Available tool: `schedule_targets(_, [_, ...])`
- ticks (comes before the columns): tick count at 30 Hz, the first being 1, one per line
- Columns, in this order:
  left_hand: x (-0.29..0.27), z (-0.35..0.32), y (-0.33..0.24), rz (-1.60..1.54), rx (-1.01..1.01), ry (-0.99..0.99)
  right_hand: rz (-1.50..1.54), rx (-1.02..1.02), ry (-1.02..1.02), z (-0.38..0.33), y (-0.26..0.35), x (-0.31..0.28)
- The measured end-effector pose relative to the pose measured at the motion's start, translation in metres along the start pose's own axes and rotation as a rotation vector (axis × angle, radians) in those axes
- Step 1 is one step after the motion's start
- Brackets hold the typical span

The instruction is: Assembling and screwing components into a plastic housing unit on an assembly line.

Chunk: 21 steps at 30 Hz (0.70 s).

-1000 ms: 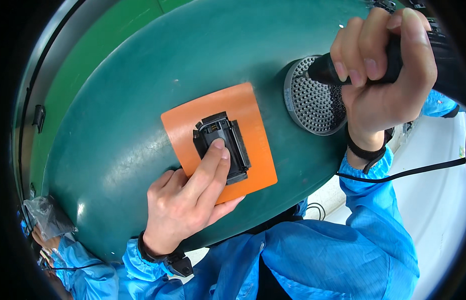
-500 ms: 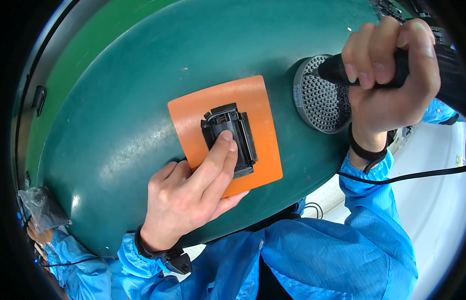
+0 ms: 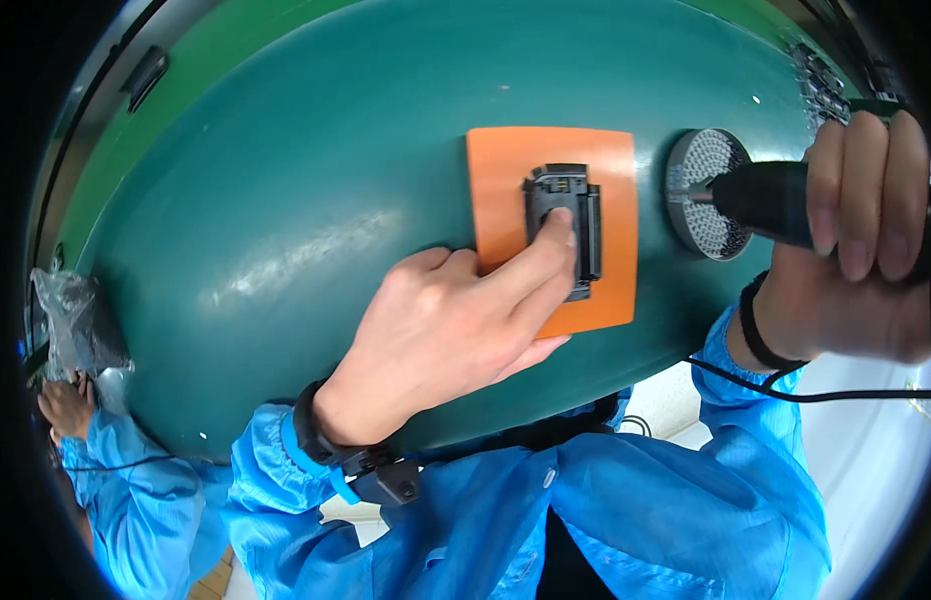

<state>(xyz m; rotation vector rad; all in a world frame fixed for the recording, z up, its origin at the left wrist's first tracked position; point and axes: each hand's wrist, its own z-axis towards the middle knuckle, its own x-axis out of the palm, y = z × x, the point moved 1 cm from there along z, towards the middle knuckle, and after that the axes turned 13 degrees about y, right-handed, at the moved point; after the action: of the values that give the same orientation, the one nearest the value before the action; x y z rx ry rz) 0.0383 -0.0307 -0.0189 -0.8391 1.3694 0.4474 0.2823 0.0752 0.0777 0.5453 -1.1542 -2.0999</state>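
Observation:
A black rectangular plastic housing [image 3: 563, 190] with raised side walls lies on an orange mat [image 3: 613, 300]. My left hand [image 3: 451, 315] holds it down, the index fingertip pressing inside it and the ring and little fingers curled. The thumb rests by the mat's near edge. At the right, my right hand [image 3: 866, 225] is wrapped round a black electric screwdriver [image 3: 761, 197]. Its metal tip reaches over a round grey dish [image 3: 676, 205] holding many tiny pieces, probably screws, in a dotted grid. Whether the tip touches one I cannot tell.
The green table [image 3: 306, 170] has a curved-looking edge. A clear plastic bag [image 3: 81, 320] with dark contents sits at the far left, beside another person's hand [image 3: 68, 405]. Several black parts [image 3: 821, 85] lie at the far right. A black cable [image 3: 836, 397] runs past my right wrist.
The view has shifted, so the mat and dish appear farther right. The screwdriver's tip is still over the dish, now nearer its middle. My left finger stays on the housing.

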Motion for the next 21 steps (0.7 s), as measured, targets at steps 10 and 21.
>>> schedule_targets(10, [0.003, 0.001, -0.002, -0.048, -0.004, -0.006, -0.027, -0.013, 0.172, 0.017, -0.037, 0.040])
schedule_targets(21, [0.008, -0.002, -0.003, -0.039, -0.014, -0.010, -0.042, -0.008, 0.108, 0.014, -0.051, 0.052])
